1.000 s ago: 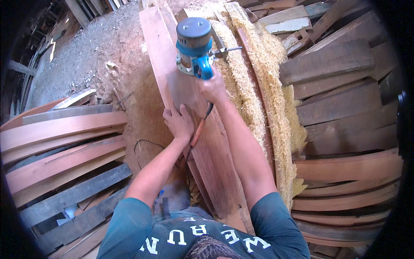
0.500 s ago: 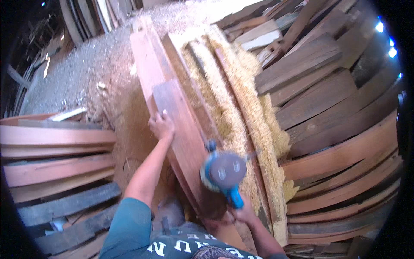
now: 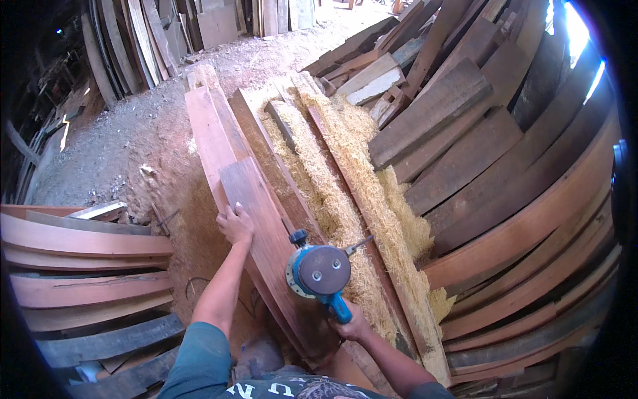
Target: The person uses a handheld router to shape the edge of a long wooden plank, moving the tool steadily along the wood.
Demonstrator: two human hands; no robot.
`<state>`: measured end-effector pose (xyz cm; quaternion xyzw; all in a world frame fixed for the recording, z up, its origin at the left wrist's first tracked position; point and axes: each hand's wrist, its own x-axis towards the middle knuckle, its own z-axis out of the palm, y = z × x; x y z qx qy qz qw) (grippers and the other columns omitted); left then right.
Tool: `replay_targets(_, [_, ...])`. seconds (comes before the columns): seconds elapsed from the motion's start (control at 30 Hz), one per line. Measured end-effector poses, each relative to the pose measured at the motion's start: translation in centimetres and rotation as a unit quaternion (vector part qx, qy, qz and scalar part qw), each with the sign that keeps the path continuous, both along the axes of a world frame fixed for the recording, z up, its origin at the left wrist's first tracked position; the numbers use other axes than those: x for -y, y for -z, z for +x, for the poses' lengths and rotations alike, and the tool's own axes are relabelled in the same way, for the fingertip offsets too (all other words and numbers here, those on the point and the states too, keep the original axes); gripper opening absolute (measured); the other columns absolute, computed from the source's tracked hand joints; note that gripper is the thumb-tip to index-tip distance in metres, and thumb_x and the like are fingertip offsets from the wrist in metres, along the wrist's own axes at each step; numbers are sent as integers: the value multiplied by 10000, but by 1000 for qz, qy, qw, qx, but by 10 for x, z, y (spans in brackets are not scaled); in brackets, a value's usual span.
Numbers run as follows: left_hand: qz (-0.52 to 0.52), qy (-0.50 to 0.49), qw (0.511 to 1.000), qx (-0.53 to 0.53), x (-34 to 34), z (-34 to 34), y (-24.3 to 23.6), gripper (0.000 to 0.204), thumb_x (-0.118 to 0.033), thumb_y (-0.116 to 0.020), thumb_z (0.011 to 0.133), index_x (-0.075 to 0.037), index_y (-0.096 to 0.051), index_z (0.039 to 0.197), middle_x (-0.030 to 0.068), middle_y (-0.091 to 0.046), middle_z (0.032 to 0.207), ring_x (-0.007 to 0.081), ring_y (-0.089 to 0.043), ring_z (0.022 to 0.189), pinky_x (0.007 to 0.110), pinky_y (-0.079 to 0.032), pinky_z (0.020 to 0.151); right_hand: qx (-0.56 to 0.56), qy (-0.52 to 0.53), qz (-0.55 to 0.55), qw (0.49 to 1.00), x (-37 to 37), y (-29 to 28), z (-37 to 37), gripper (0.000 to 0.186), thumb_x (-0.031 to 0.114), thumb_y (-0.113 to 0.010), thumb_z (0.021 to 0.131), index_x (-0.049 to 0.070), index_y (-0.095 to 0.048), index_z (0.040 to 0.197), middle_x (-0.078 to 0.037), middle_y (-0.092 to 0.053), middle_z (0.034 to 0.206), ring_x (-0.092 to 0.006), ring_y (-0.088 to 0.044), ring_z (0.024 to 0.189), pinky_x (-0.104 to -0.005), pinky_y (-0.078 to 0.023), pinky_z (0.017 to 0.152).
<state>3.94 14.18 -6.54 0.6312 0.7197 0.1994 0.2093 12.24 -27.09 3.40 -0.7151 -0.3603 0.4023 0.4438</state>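
Observation:
My left hand point(image 3: 236, 226) grips the left edge of a reddish-brown wooden board point(image 3: 256, 199), with its fingers over the edge. This board lies lengthwise on top of a longer pinkish plank point(image 3: 205, 126). My right hand point(image 3: 352, 324) is wrapped around the blue rear handle of a hand-held power tool point(image 3: 323, 269). The tool has a round dark cap with two bolts, a dark knob at its far side and a thin rod sticking out to the right. It sits over the right side of the board's near part. Its underside and cutting part are hidden.
Pale wood shavings point(image 3: 352, 179) cover several planks right of the board. Stacked timber point(image 3: 438, 113) rises along the right side, and more planks point(image 3: 86, 239) lie at the left. Upright boards point(image 3: 133, 40) lean at the back beyond a dusty floor point(image 3: 106, 146).
The view has tilted upward, showing more of the background. The power tool appears slightly farther up the board, closer to my left hand. Both hands keep their holds.

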Motion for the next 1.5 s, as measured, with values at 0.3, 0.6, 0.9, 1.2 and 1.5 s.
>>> replay_targets(0.3, [-17, 0, 1000, 8, 2, 0, -11, 551, -475, -495, 1056, -86, -564, 1441, 256, -471, 1369, 488, -524, 1227, 579, -447, 1062, -59, 27, 22, 998, -62, -16, 12, 281, 30, -765, 762, 76, -618, 998, -18, -616, 895, -154, -604, 836, -337, -517, 801])
replay_targets(0.6, [-1, -1, 1000, -5, 2, 6, -5, 529, -474, -500, 1049, -95, -563, 1413, 267, -480, 1368, 500, -530, 1212, 604, -460, 1025, -21, 25, 26, 999, -117, -5, 26, 497, 71, -743, 797, 44, -630, 1280, -56, -682, 972, -153, -625, 901, -337, -524, 871])
replay_targets(0.9, [-48, -4, 998, 31, 1, -1, -3, 551, -508, -494, 1046, -158, -533, 1470, 257, -455, 1384, 525, -514, 1208, 612, -458, 1026, 31, 30, 171, 984, -295, 1, 62, 322, 60, -764, 771, 70, -638, 1067, -21, -638, 863, -146, -629, 780, -341, -536, 724])
replay_targets(1.2, [-92, -7, 986, 137, 79, -56, 1, 699, -579, -418, 1051, -229, -315, 1647, 306, -257, 1654, 512, -290, 1509, 669, -280, 1181, -28, 3, 20, 999, -193, -14, 30, 412, 134, -774, 807, 39, -672, 1195, -65, -709, 1034, -194, -656, 940, -363, -532, 894])
replay_targets(1.5, [-35, -7, 998, 58, 161, -33, 4, 544, -441, -478, 1075, -117, -463, 1512, 297, -394, 1531, 527, -469, 1335, 599, -399, 1114, 29, -6, -107, 994, 140, -64, -39, 294, 93, -750, 778, 69, -654, 1055, -51, -666, 865, -173, -640, 769, -366, -538, 746])
